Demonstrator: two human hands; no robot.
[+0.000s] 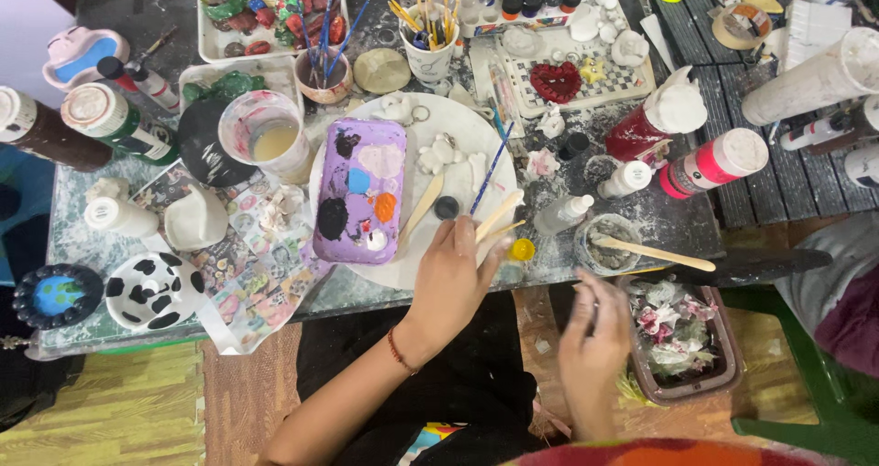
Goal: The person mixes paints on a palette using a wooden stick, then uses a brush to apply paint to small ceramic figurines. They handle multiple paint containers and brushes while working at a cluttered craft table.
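The right hand [593, 342] is smeared by motion blur, so how its fingers stand cannot be told, nor whether it holds anything. The left hand [450, 278] covers the near ends of the wooden sticks [499, 214] under its fingertips. At 3 o'clock a seated person's clothing [838, 292] is cut by the frame edge, as is the white tube [815, 81] at 2 o'clock. At 9 o'clock a dark bottle [41, 132] runs off the edge. The small white figures [439, 155] on the round plate [458, 123] are too small to make out
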